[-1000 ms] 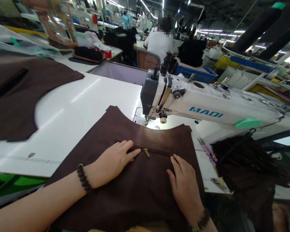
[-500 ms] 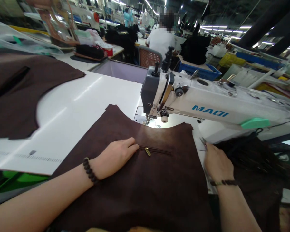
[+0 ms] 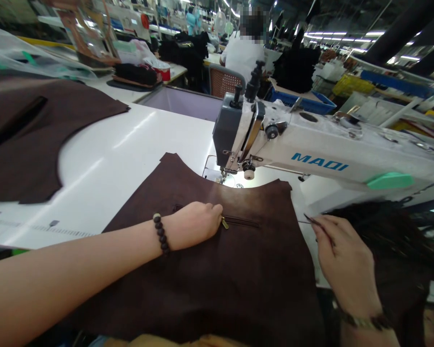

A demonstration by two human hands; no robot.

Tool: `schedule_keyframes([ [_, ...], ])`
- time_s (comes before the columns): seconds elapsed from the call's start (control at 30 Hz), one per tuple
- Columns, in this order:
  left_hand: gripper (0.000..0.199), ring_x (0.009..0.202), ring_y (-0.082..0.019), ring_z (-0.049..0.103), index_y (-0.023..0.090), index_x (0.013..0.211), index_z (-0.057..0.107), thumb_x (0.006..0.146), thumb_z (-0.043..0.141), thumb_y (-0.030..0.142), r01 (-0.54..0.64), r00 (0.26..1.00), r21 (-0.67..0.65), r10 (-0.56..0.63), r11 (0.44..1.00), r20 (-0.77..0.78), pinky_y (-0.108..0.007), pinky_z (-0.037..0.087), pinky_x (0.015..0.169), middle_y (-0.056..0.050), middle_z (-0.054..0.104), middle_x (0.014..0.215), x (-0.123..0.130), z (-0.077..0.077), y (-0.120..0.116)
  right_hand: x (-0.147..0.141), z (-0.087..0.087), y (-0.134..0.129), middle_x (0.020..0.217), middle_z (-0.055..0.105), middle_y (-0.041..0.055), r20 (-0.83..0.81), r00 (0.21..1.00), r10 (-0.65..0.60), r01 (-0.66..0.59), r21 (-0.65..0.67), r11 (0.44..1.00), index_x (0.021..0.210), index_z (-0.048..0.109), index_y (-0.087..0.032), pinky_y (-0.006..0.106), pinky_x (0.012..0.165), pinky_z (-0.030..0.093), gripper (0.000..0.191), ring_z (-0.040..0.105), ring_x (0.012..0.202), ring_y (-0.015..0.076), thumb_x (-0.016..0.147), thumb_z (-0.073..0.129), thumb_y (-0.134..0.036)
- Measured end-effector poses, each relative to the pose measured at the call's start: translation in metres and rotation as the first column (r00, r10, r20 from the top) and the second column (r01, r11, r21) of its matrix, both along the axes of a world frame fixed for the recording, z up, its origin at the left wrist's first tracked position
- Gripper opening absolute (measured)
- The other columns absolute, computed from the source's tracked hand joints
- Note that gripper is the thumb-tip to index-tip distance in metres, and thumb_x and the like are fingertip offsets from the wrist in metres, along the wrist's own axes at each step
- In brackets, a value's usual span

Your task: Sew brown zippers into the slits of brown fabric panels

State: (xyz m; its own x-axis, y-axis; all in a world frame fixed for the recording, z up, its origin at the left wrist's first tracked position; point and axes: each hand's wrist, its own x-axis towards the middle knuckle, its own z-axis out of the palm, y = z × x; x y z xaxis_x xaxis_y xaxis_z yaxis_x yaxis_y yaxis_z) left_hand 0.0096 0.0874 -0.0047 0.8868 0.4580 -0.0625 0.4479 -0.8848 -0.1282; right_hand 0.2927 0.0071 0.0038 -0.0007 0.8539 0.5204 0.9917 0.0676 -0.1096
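Over the zipper (image 3: 244, 221) of a dark brown leather-like panel (image 3: 202, 284), my left hand (image 3: 197, 224) is closed. Its fingertips are pressed together at the zipper's slider, and the brass pull (image 3: 224, 222) shows just under them. The exact grip is hidden. My right hand (image 3: 345, 255) is closed around small pointed thread snips (image 3: 311, 220), beside the panel's right edge. Most of the snips is covered by the fingers, and the tips point left. The panel's curved top edge lies just in front of the needle area of a white sewing machine (image 3: 321, 149).
Another brown panel (image 3: 25, 140) with a slot rests at the left of the white table (image 3: 130, 154). Dark fabric (image 3: 386, 246) is heaped at the right under the machine arm. Farther back are a blue crate (image 3: 311, 102), a wicker chair (image 3: 227, 83) and a seated person (image 3: 244, 53).
My left hand has slid right along the zipper to its slider. My right hand has shifted right and turned, showing more of the snips' tips. The panel has barely moved.
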Motion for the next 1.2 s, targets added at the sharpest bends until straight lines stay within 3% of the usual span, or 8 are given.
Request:
schedule_keyframes([
  [0.07,0.020,0.059,-0.016,0.052,0.010,0.077,0.057,0.088,0.040,0.009,-0.063,0.995,-0.054,0.067,0.997,0.080,-0.029,0.044,0.053,-0.006,0.054,0.078,-0.005,-0.005,0.005,-0.034,0.011,-0.018,0.093,0.062,0.0060,-0.094,0.973,0.210,-0.207,0.043,0.977,0.094,0.059,-0.018,0.026,0.081,0.045,0.021,0.060,0.087,0.0163,0.090,0.039,-0.020],
  [0.13,0.016,0.061,-0.015,0.053,0.010,0.075,0.056,0.085,0.044,0.009,-0.151,0.961,-0.161,0.183,0.975,0.206,-0.028,0.045,0.058,-0.005,0.054,0.078,-0.010,-0.011,0.009,-0.071,0.013,-0.031,0.084,0.063,0.0028,-0.129,0.917,0.376,-0.377,0.016,0.926,0.106,0.054,-0.019,0.019,0.069,0.047,0.022,0.061,0.075,0.0119,0.091,0.038,-0.017],
  [0.23,0.011,0.067,-0.014,0.054,0.011,0.076,0.055,0.083,0.047,0.008,-0.252,0.874,-0.270,0.338,0.929,0.348,-0.025,0.046,0.065,-0.004,0.053,0.079,-0.015,-0.018,0.008,-0.116,-0.001,-0.037,0.080,0.061,0.0046,-0.203,0.906,0.372,-0.396,-0.097,0.913,0.116,0.046,-0.016,0.022,0.054,0.047,0.028,0.060,0.061,0.0130,0.092,0.031,-0.017],
  [0.33,0.013,0.070,-0.012,0.055,0.012,0.077,0.055,0.084,0.045,0.008,-0.284,0.805,-0.359,0.425,0.889,0.414,-0.022,0.047,0.068,-0.004,0.055,0.084,-0.023,-0.020,0.005,-0.138,-0.019,-0.030,0.087,0.058,0.0077,-0.335,0.900,0.279,-0.372,-0.256,0.892,0.111,0.046,-0.013,0.026,0.057,0.050,0.027,0.061,0.068,0.0163,0.088,0.034,-0.015],
  [0.4,0.004,0.081,-0.013,0.058,0.014,0.083,0.058,0.082,0.054,0.013,-0.232,0.775,-0.465,0.452,0.854,0.443,-0.024,0.048,0.076,-0.004,0.057,0.096,-0.032,-0.020,0.004,-0.142,-0.024,-0.023,0.092,0.055,0.0084,-0.346,0.903,0.254,-0.373,-0.340,0.863,0.106,0.050,-0.014,0.028,0.061,0.052,0.023,0.060,0.075,0.0182,0.085,0.040,-0.013],
  [0.53,0.043,0.112,-0.024,0.049,0.018,0.107,0.057,0.068,0.075,0.026,-0.215,0.793,-0.482,0.440,0.849,0.421,-0.039,0.040,0.097,-0.008,0.049,0.123,-0.040,-0.023,-0.004,-0.137,-0.025,-0.010,0.093,0.054,0.0072,-0.239,0.943,0.232,-0.319,-0.447,0.835,0.115,0.052,-0.015,0.030,0.064,0.052,0.029,0.060,0.076,0.0183,0.087,0.044,-0.013],
  [0.83,0.048,0.110,-0.028,0.051,0.013,0.101,0.053,0.062,0.079,0.020,-0.388,0.636,-0.422,0.569,0.819,0.521,-0.044,0.044,0.094,-0.013,0.051,0.120,0.014,-0.037,-0.037,-0.133,-0.030,-0.004,0.092,0.056,0.0069,0.051,0.996,0.077,-0.045,-0.463,0.885,0.123,0.051,-0.014,0.024,0.055,0.050,0.035,0.060,0.073,0.0167,0.088,0.045,-0.015],
  [1.2,0.051,0.112,-0.028,0.049,0.015,0.102,0.050,0.061,0.079,0.021,-0.381,0.604,-0.414,0.562,0.826,0.565,-0.045,0.044,0.093,-0.012,0.050,0.121,0.011,-0.047,-0.036,-0.132,-0.032,-0.002,0.091,0.057,0.0065,0.121,0.992,0.034,0.022,-0.433,0.901,0.121,0.053,-0.014,0.021,0.052,0.050,0.035,0.060,0.070,0.0148,0.087,0.050,-0.018],
])
